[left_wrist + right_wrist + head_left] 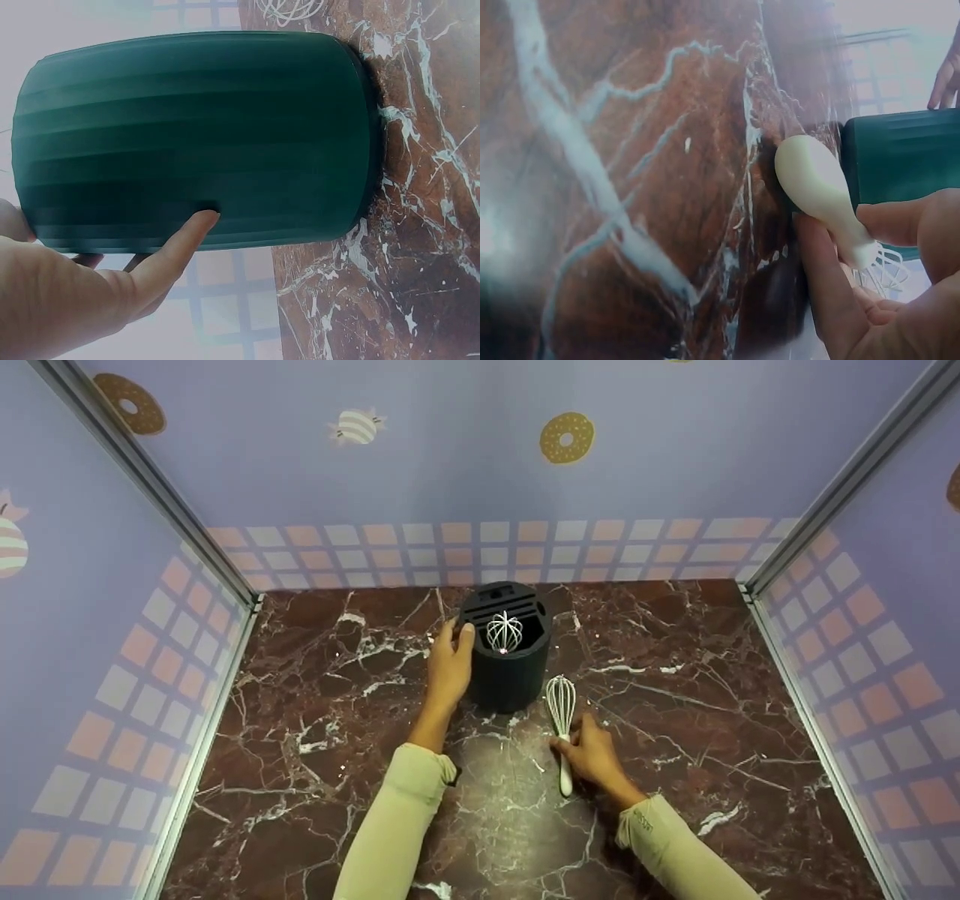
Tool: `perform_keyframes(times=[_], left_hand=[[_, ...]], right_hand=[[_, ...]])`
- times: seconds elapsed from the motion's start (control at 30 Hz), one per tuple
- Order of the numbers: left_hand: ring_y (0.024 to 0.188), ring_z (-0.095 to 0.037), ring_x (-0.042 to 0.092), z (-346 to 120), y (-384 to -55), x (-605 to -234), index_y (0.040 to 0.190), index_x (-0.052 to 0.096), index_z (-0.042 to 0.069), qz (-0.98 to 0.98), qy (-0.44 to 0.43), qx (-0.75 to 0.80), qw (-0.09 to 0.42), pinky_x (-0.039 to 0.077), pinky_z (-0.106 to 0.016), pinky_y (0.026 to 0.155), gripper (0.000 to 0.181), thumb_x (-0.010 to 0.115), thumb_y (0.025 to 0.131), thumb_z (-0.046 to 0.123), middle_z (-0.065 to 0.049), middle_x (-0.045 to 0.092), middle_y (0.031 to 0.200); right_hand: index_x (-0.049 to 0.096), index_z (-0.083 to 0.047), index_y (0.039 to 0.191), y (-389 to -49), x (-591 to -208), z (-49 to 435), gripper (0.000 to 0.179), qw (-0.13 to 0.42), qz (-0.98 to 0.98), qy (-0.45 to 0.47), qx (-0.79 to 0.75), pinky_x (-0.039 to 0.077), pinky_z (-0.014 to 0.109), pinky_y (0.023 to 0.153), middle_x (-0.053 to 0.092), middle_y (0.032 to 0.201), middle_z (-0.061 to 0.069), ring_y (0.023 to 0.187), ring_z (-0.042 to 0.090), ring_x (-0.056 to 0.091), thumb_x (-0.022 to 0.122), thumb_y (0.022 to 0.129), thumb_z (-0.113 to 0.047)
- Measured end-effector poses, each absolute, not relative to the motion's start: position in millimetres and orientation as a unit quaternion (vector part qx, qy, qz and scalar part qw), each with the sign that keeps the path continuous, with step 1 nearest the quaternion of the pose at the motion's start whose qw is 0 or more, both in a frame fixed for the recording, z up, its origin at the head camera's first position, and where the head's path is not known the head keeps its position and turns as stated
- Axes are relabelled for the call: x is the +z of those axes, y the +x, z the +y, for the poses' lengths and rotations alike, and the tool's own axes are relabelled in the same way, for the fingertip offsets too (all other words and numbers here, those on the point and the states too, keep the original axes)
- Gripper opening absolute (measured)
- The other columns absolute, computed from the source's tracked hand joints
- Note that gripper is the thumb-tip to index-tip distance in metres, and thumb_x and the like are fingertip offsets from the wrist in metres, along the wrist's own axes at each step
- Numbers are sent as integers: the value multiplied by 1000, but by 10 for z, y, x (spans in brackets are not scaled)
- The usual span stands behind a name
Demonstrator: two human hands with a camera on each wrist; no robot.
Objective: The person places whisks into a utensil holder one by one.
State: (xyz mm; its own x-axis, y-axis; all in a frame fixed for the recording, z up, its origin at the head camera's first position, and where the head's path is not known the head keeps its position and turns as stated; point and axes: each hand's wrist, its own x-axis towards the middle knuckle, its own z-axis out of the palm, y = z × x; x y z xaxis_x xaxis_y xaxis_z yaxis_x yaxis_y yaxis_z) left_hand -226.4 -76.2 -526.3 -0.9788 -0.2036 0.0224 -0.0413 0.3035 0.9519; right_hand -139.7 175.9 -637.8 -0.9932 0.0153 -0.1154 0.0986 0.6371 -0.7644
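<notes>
Left hand on holder, right hand pinching whisk

The left arm reaches forward and leans slightly right, and its hand (448, 671) lies against the left side of the holder (508, 686). Its fingers are fairly straight and spread along the wall, with the thumb up by the rim; how hard they press I cannot tell. The holder stands upright on the desk (337, 817), its top cut with slots and a larger opening, from which the wire head of another whisk (504, 631) pokes up.

The right arm comes in diagonally from the lower right. The right hand (598, 754) pinches the first whisk (561, 706) between thumb and fingers, near where handle meets wires. That whisk is just right of the holder, its wires pointing away from the person and its pale handle towards them (whether it touches the desk, I cannot tell). Both sleeves (401, 802) end above the wrists.
</notes>
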Motion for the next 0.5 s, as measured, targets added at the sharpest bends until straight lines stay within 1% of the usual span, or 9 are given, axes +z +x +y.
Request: perform_keyframes(times=[0.13,0.23,0.37,0.5], left_hand=[[134,-35,56,-762,-2255,-5258,152,48,10,-806,83,-583,58,44,-48,112,55,46,107,43,-19,54,145],[135,-35,55,-761,-2256,-5259,152,47,9,-805,85,-584,58,44,-49,112,57,46,107,43,-20,52,147],[134,-35,56,-759,-2265,-5269,151,48,8,-804,83,-585,63,44,-48,112,56,47,107,42,-21,53,147],[134,-35,57,-761,-2268,-5272,150,49,9,-805,81,-584,66,45,-46,113,54,47,107,41,-20,54,147]], right_hand=[[55,-1,118,-1417,-6303,1778,41,68,886,46,-457,54,31,54,71,82,8,59,14,61,80,89,-17],[55,-2,123,-1456,-6212,1793,42,70,877,56,-473,56,31,58,71,89,10,64,16,64,77,91,-16],[55,-2,126,-1532,-6046,1810,42,38,872,55,-485,55,30,67,72,96,13,75,20,67,76,91,-15],[57,-2,126,-1617,-5846,1826,44,6,866,53,-496,54,30,67,71,100,16,78,22,67,77,90,-17]])
